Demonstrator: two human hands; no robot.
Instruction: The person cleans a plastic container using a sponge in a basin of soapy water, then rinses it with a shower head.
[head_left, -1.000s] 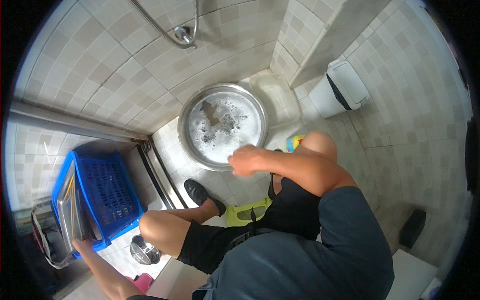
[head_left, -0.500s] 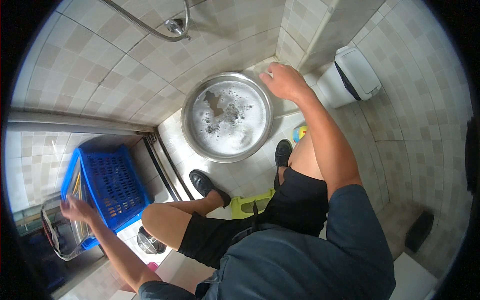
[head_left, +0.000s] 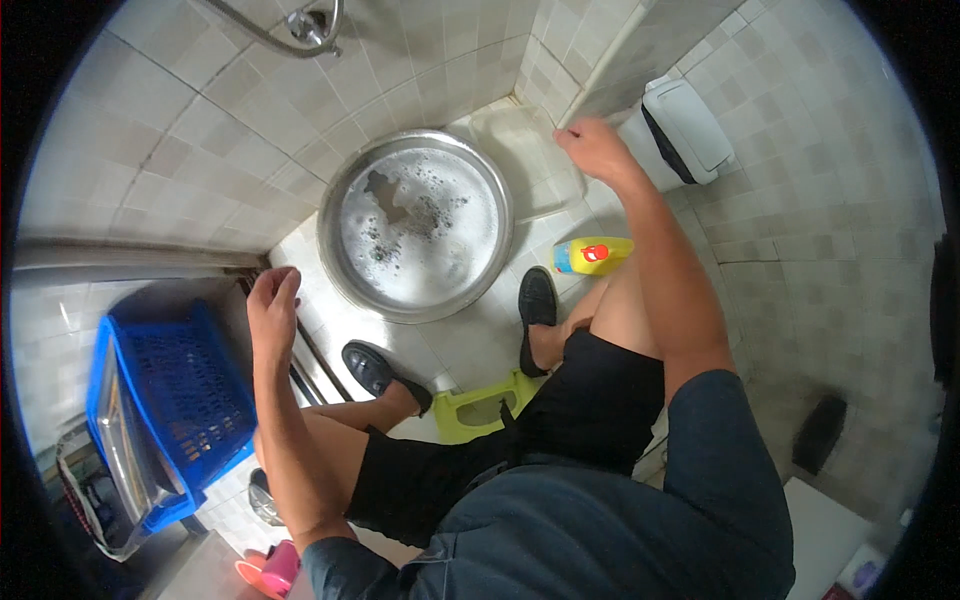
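Observation:
A wide steel basin [head_left: 330, 235] stands on the tiled floor, holding foamy water with dark specks and a brownish gap in the foam. My left hand [head_left: 272, 312] is raised left of the basin, apart from it. Its fingers are bent inward, and a small dark bit shows at their edge; what it is, I cannot make out. Above the floor on the right, my right hand [head_left: 598, 150] hovers with fingers loosely curled and no object visible in them. Below that hand, a yellow bottle [head_left: 615, 252] with a red cap lies near my right foot.
A blue plastic basket [head_left: 190, 390] sits at the left beside a clear bag. Between my feet is a green plastic stool [head_left: 465, 412]. A white lidded bin [head_left: 690, 125] stands at the right wall. A shower hose [head_left: 245, 25] hangs above; a pink container [head_left: 282, 568] is lower left.
My left hand has moved from the blue basket rightward and up toward the basin. My right hand has shifted slightly right, its fingers more curled. The view has shifted, showing more of the yellow bottle.

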